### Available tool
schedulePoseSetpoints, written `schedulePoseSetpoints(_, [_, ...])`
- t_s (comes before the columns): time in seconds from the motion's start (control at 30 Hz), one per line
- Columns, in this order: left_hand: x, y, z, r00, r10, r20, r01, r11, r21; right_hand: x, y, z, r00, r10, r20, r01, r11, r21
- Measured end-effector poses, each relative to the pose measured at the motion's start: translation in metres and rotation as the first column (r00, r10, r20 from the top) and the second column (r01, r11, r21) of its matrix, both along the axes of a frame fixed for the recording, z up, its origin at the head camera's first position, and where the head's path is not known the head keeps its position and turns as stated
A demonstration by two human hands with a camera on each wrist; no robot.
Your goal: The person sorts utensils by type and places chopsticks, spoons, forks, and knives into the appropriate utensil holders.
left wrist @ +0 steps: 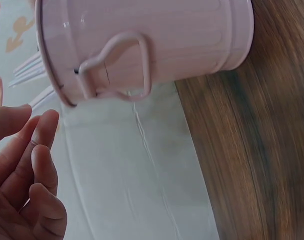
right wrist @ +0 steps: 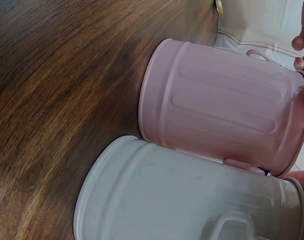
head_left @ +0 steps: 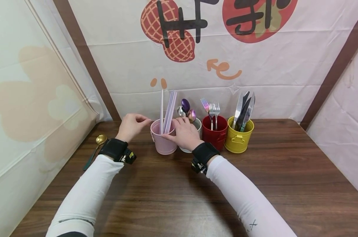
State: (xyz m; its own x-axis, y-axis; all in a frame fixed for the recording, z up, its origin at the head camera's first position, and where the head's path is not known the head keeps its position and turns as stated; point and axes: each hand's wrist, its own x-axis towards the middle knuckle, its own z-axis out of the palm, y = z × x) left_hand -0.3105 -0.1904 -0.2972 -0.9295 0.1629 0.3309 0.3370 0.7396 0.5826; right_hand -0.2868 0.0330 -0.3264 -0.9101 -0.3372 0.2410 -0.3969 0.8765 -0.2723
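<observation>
A pink bucket [head_left: 165,144] stands upright on the table, with pale straws [head_left: 170,113] upright in it; one straw [head_left: 162,108] stands apart at the left. My right hand [head_left: 184,133] grips the pink bucket's right rim, thumb on the front edge, fingers toward the back. Behind that hand, a white bucket [right wrist: 191,195] is partly hidden; spoons [head_left: 186,106] poke out of it. My left hand [head_left: 132,126] hovers just left of the pink bucket's rim, thumb and fingertips slightly apart, holding nothing. Its curled fingers [left wrist: 44,165] show below the bucket's handle in the left wrist view.
To the right stand a red bucket [head_left: 215,138] with forks [head_left: 213,108] and a yellow bucket [head_left: 235,141] with knives [head_left: 244,110]. A gold-bowled spoon with a dark green handle [head_left: 91,158] lies on the wooden table [head_left: 167,197] at left. White printed cloth [head_left: 131,65] hangs behind.
</observation>
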Motion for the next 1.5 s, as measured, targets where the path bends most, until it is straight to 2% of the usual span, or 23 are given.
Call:
schedulePoseSetpoints(0.27, [0.008,-0.03,0.002,0.999,0.039,-0.035,-0.04,0.999,-0.002,0.001,0.0,-0.001,1.0,0.0,0.009,0.0,1.0,0.002])
schedulePoseSetpoints(0.43, [0.015,-0.06,0.012,0.991,0.103,-0.08,-0.103,0.995,0.001,-0.001,-0.001,-0.002,1.0,-0.002,0.011,0.002,1.0,0.006])
schedulePoseSetpoints(0.53, [0.019,-0.081,0.018,0.985,0.149,-0.083,-0.15,0.989,-0.004,-0.002,0.0,-0.001,1.0,-0.002,0.01,0.002,1.0,0.007])
schedulePoseSetpoints(0.67, [0.024,-0.112,0.019,0.984,0.177,-0.034,-0.179,0.982,-0.068,-0.002,0.0,-0.001,1.0,0.003,0.004,-0.003,1.0,0.003])
schedulePoseSetpoints(0.8, [0.026,-0.141,0.01,0.982,0.185,0.027,-0.178,0.97,-0.165,-0.002,0.0,-0.001,1.0,0.007,-0.001,-0.007,1.0,-0.001])
schedulePoseSetpoints(0.93, [0.028,-0.164,0.001,0.974,0.215,0.073,-0.195,0.956,-0.22,-0.001,0.0,-0.002,1.0,0.006,0.008,-0.006,1.0,-0.002])
schedulePoseSetpoints(1.03, [0.027,-0.177,-0.004,0.963,0.235,0.13,-0.198,0.948,-0.249,-0.001,0.0,-0.001,1.0,0.006,0.014,-0.006,1.0,-0.003])
schedulePoseSetpoints(1.2, [0.02,-0.19,-0.017,0.941,0.239,0.24,-0.163,0.94,-0.298,-0.001,0.001,-0.001,1.0,0.006,0.008,-0.006,1.0,-0.01])
schedulePoseSetpoints(1.27, [0.017,-0.194,-0.024,0.921,0.243,0.304,-0.144,0.938,-0.315,-0.001,0.001,-0.002,1.0,0.005,0.006,-0.004,1.0,-0.008])
schedulePoseSetpoints(1.33, [0.013,-0.197,-0.033,0.894,0.255,0.367,-0.123,0.93,-0.347,-0.002,0.001,-0.002,1.0,0.005,0.002,-0.005,1.0,-0.003])
schedulePoseSetpoints(1.43, [0.008,-0.199,-0.045,0.859,0.286,0.425,-0.097,0.905,-0.413,-0.002,0.001,-0.003,1.0,0.006,0.003,-0.006,1.0,0.004])
schedulePoseSetpoints(1.5, [0.004,-0.199,-0.052,0.846,0.305,0.437,-0.084,0.886,-0.456,-0.002,0.0,-0.003,1.0,0.004,0.003,-0.004,1.0,0.005])
